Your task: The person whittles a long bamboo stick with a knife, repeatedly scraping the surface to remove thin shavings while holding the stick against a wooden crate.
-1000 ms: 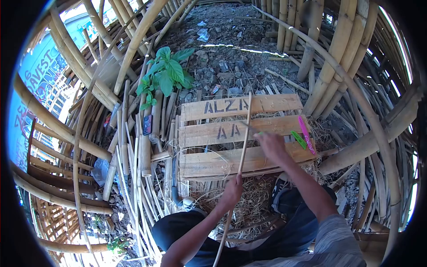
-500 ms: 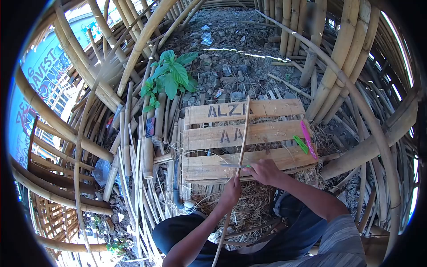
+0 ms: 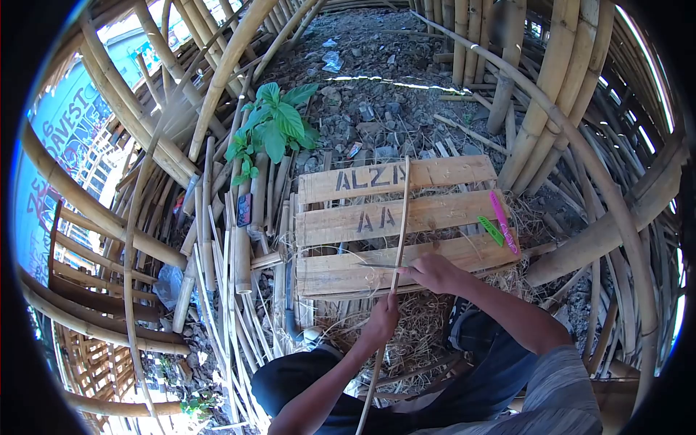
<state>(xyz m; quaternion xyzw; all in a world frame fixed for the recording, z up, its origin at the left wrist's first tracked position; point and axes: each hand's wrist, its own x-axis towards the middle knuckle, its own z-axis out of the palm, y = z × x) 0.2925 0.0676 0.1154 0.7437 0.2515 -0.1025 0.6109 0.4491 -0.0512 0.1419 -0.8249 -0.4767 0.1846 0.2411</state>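
A long, thin bamboo strip (image 3: 403, 217) slants over the slatted wooden crate (image 3: 333, 281) and runs down between my knees. My left hand (image 3: 382, 319) is closed round it just below the crate's near edge. Above that grip, my right hand (image 3: 433, 274) is closed on a knife (image 3: 378, 266), whose handle is mostly hidden by my fingers. Its thin blade points left and crosses the strip, touching or very near it. On the crate's right end lie a green slotted piece (image 3: 491, 230) and a pink piece with lettering (image 3: 503, 217).
Shavings (image 3: 413, 341) cover the ground between my legs. Cut bamboo strips (image 3: 235, 319) lie to the left, near a phone-like object (image 3: 244, 209) and a leafy plant (image 3: 275, 127). Thick bamboo poles (image 3: 558, 94) stand at the right. Rubble (image 3: 362, 109) lies beyond the crate.
My right hand and the knife have shifted slightly up and away from me along the strip. My left hand and the strip's lower part have moved a little to the right.
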